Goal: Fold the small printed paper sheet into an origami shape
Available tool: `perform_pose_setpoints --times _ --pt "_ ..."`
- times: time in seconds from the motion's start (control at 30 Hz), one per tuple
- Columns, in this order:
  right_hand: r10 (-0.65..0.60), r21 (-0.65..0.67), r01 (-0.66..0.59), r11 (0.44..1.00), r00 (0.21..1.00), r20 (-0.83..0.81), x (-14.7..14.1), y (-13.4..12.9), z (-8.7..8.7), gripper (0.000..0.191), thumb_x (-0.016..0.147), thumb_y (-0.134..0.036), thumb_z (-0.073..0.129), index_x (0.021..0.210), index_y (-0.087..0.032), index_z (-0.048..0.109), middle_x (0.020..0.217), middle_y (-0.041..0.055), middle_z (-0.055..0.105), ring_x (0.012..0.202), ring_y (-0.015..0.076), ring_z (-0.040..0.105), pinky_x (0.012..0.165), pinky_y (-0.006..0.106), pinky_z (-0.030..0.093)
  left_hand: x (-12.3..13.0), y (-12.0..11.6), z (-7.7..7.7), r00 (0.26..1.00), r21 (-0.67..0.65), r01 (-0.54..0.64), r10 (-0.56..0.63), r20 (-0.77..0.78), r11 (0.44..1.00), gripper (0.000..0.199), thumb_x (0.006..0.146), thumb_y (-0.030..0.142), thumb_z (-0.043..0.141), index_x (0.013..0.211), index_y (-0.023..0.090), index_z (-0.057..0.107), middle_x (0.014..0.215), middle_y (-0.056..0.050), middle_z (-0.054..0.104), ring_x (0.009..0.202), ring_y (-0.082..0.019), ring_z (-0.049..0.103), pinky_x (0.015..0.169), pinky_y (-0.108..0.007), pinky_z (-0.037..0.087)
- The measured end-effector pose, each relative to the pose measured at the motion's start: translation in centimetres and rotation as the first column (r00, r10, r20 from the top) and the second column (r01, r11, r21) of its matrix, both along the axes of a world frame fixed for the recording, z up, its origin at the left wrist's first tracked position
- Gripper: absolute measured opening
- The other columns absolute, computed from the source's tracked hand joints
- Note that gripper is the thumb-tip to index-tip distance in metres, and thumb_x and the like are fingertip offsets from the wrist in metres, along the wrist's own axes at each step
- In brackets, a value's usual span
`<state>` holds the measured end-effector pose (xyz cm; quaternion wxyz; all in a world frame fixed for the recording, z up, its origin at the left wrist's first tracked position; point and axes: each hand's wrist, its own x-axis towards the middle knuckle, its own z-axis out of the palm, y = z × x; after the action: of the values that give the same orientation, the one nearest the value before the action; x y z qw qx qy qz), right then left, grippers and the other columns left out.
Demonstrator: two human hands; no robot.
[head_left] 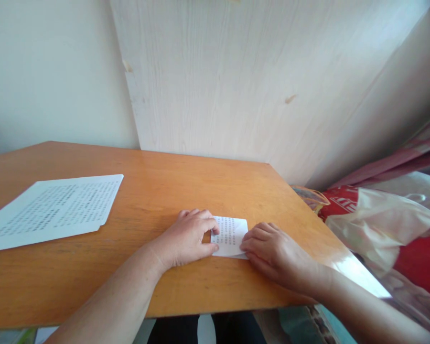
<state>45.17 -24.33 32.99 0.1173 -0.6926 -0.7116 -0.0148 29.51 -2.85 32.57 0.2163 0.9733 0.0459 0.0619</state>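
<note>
A small folded sheet of white paper (230,234) with rows of printed characters lies on the wooden table in front of me. At its left edge, my left hand (191,239) holds it down with the thumb and a fingertip, which are spread apart. My right hand (272,253) grips the right edge, its fingers bent and close together. The lower right corner of the paper shows a slightly raised layer. What lies under the right fingertips is hidden.
A stack of larger printed sheets (57,208) lies on the left of the table (165,186). Behind the table stands a pale wood panel (208,86). To the right, beyond the table edge, are a whitish plastic bag (376,224) and red packaging (423,263).
</note>
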Motion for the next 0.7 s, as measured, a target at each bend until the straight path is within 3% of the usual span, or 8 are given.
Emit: perform_pose_setpoints --times 0.17,0.33,0.7 --pt "0.036 -0.041 -0.050 0.998 0.960 -0.277 1.5 0.7 0.6 0.020 0.097 -0.016 0.051 0.099 -0.021 0.070 0.094 0.0035 0.069 0.086 0.0165 0.060 0.081 0.031 0.046 -0.1 0.3 0.0 1.000 -0.001 0.006 -0.006 0.001 1.000 0.024 0.081 0.035 0.071 0.104 0.028 0.068 0.112 -0.001 0.064 0.109 -0.025 0.054 0.094 -0.037 0.036" --pt "-0.092 -0.145 0.027 0.989 0.881 -0.464 2.8 2.1 0.4 0.016 0.095 -0.027 0.057 0.090 -0.019 0.070 0.087 0.0022 0.068 0.080 0.0153 0.060 0.073 0.027 0.046 -0.2 0.2 0.4 1.000 -0.022 0.010 -0.011 -0.020 1.000 0.026 0.081 0.030 0.069 0.107 0.029 0.068 0.114 -0.001 0.066 0.111 -0.025 0.054 0.095 -0.037 0.036" --pt "-0.263 -0.224 0.167 0.960 0.811 -0.522 3.7 3.9 -1.1 0.018 0.090 -0.031 0.060 0.079 -0.017 0.065 0.070 -0.0019 0.060 0.061 0.0109 0.050 0.054 0.023 0.036 -0.4 -0.2 0.9 1.000 -0.023 0.002 -0.003 -0.024 1.000 0.030 0.080 0.024 0.066 0.110 0.032 0.069 0.110 -0.001 0.067 0.107 -0.024 0.056 0.095 -0.038 0.037"
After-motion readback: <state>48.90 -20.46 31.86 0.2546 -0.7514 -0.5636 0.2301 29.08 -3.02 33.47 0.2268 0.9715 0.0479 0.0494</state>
